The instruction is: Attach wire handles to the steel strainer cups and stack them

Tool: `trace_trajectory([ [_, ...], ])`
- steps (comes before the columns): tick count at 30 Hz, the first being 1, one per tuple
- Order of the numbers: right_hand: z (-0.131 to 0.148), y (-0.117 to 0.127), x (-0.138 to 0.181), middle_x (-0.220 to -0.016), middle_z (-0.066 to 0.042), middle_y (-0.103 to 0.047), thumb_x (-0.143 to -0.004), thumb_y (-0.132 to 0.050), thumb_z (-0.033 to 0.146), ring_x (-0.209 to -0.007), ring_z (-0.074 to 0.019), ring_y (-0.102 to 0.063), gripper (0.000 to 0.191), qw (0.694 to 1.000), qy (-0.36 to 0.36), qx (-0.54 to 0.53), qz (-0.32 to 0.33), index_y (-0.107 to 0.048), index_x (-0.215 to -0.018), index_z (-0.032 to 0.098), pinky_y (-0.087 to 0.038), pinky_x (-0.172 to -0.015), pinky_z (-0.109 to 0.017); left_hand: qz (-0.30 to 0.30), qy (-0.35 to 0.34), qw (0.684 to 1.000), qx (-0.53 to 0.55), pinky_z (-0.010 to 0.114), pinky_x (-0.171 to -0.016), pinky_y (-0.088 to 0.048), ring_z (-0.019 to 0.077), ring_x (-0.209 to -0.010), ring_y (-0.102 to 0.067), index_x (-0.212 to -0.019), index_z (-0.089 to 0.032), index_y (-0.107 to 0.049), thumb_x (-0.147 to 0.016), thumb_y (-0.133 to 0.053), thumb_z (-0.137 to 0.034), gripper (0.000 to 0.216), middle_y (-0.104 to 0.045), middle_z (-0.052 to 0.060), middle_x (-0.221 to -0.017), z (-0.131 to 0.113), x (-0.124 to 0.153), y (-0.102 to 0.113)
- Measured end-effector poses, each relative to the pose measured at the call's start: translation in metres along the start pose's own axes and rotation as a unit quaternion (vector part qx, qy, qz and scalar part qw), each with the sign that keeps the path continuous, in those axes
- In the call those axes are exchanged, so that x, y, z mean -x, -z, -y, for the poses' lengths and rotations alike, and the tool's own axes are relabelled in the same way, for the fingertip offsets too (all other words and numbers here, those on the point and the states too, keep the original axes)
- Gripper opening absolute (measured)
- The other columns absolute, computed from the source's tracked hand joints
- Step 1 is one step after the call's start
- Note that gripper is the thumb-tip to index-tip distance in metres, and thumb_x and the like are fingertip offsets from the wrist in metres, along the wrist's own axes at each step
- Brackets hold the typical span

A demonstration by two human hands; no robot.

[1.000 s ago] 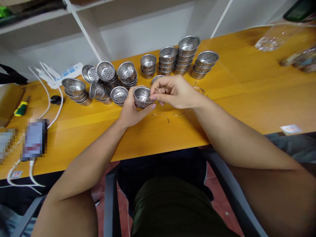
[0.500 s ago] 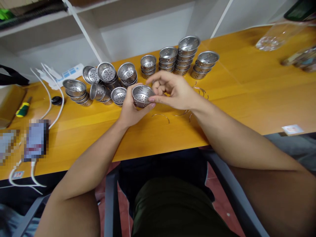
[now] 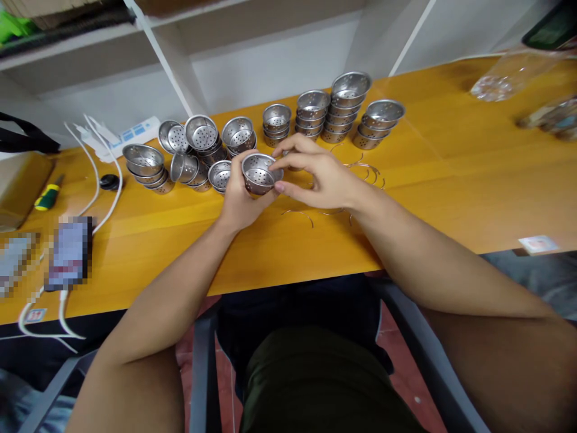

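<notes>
Head camera, facing forward, down over table.

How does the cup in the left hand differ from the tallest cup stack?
The held cup shows one rim; the tallest stack shows several, nested. The held cup is gripped by the left hand; the tallest stack stands on the table, untouched. Both are perforated metal with open tops.

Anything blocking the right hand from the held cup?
Nothing visible. The right hand has its fingertips right at the right rim of the perforated metal cup. The left hand grips the cup from the other side; the curved wires lie on the table, clear of that gap.
</notes>
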State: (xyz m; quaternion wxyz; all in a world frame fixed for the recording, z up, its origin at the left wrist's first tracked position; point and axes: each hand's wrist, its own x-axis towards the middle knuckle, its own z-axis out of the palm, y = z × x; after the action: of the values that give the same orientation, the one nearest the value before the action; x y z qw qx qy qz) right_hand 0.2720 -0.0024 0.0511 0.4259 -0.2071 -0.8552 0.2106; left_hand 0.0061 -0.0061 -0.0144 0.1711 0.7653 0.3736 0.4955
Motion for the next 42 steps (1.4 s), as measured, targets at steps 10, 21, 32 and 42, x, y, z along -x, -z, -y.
trace_trajectory([
  [10, -0.004, -0.009, 0.001, -0.158, -0.014, -0.077, -0.105, -0.099, 0.064, -0.155, -0.0453, -0.071, 0.054, 1.0, -0.003, 0.013, -0.015, -0.087, -0.148, 0.034, -0.06, -0.138, -0.072, 0.02, -0.036, 0.998, 0.047, 0.061, -0.128, -0.072, 0.0394, -0.157, -0.077, -0.181, -0.045, -0.034, -0.093, -0.108, -0.081, 0.121, -0.064, 0.014, -0.17, 0.002, 0.001, -0.009],
  [21, -0.066, 0.021, 0.002, -0.165, -0.017, -0.08, -0.097, -0.104, 0.075, -0.142, -0.0464, -0.078, 0.089, 0.974, -0.072, 0.085, -0.197, -0.07, -0.171, 0.039, -0.076, -0.113, -0.065, 0.044, 0.098, 0.994, -0.036, 0.056, -0.108, -0.075, 0.0262, -0.103, -0.082, -0.164, -0.029, -0.057, -0.093, -0.113, -0.051, 0.093, -0.069, 0.016, -0.157, 0.005, 0.014, -0.002],
  [32, -0.055, -0.006, 0.002, -0.171, -0.019, -0.079, -0.099, -0.087, 0.097, -0.156, -0.0501, -0.077, 0.103, 0.988, -0.138, 0.036, -0.061, -0.069, -0.175, 0.029, -0.065, -0.134, -0.074, 0.074, 0.059, 0.99, -0.106, 0.032, -0.077, -0.06, 0.0134, -0.084, -0.075, -0.121, -0.023, -0.075, -0.109, -0.088, -0.028, 0.018, -0.08, 0.007, -0.134, -0.055, -0.001, 0.006],
  [42, -0.033, -0.021, -0.008, -0.178, -0.019, -0.074, -0.113, -0.084, 0.053, -0.167, -0.0471, -0.069, 0.067, 0.987, -0.13, 0.092, 0.014, -0.075, -0.174, 0.027, -0.054, -0.146, -0.071, 0.303, -0.046, 0.952, -0.001, 0.037, -0.083, -0.054, 0.0194, -0.081, -0.07, -0.089, -0.025, -0.063, -0.113, -0.076, -0.039, 0.03, -0.076, 0.001, -0.087, -0.084, -0.003, 0.011],
])
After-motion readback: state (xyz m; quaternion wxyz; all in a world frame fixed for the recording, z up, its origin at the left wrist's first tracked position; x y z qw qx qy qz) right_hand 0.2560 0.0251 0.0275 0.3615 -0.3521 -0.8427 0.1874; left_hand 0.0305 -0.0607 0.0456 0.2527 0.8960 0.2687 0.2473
